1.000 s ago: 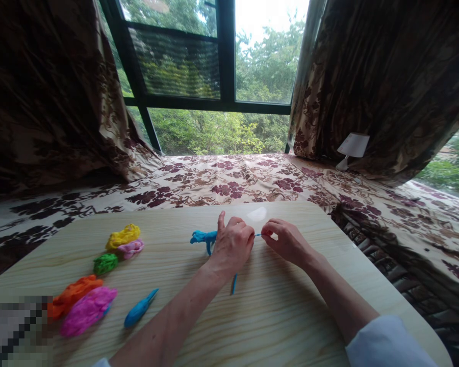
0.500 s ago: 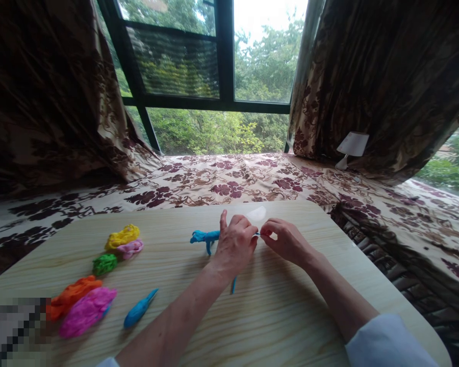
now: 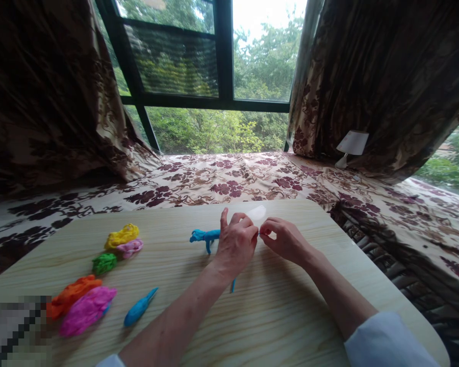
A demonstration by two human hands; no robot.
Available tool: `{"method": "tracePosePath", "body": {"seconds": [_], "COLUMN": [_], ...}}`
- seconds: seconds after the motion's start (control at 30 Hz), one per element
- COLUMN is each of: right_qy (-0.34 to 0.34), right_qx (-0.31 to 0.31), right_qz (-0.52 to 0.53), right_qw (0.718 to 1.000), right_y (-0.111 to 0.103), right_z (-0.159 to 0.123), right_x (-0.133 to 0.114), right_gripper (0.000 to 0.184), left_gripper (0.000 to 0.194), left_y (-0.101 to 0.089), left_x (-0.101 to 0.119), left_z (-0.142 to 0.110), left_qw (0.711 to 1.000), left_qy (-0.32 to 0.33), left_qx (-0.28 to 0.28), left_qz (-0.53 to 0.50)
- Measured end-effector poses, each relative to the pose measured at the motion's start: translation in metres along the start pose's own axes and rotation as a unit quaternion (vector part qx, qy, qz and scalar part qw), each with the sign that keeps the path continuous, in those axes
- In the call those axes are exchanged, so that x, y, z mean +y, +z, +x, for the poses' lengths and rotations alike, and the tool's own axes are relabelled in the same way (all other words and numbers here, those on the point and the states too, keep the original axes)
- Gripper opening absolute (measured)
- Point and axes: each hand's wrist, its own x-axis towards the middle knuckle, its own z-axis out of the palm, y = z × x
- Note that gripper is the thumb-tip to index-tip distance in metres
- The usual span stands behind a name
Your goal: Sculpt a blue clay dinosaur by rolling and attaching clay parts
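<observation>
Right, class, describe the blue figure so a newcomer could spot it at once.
On the pale wood-grained table, find the left hand. The blue figure juts out from its left side. Unlike the tapered blue piece nearer the viewer, it has a lumpy end and a leg-like prong.

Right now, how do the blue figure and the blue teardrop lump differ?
The blue figure is partly hidden by the left hand; the blue teardrop lump lies clear of both hands.
The figure has a leg-like piece pointing down; the lump simply tapers to a point.
Both share a similar blue.
</observation>
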Motion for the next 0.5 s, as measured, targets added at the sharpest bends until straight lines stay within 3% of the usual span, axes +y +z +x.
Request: {"method": "tracePosePath", "body": {"seconds": [0.13, 0.23, 0.4, 0.5], "right_qy": [0.001, 0.002, 0.004, 0.006], "right_qx": [0.000, 0.000, -0.002, -0.002], "right_qz": [0.000, -0.001, -0.001, 0.000], "right_qw": [1.000, 1.000, 1.000, 1.000], "right_y": [0.0007, 0.0008, -0.0002, -0.0006], "right_z": [-0.0002, -0.0004, -0.0006, -0.0006], "right_x": [0.0002, 0.0006, 0.0003, 0.0006], "right_gripper": [0.007, 0.007, 0.006, 0.008], "left_gripper": [0.010, 0.016, 0.008, 0.012], "left_y": [-0.0004, 0.0006, 0.0023, 0.0024], "left_x": [-0.0016, -0.0036, -0.0033, -0.0029], "left_z": [-0.0019, -0.0032, -0.0028, -0.0028], "left_qw": [1.000, 1.000, 1.000, 1.000], "left_qy": [-0.016, -0.027, -0.015, -0.006], "left_qx": [0.003, 0.002, -0.005, -0.008], "left_qz": [-0.005, -0.004, 0.002, -0.002]}}
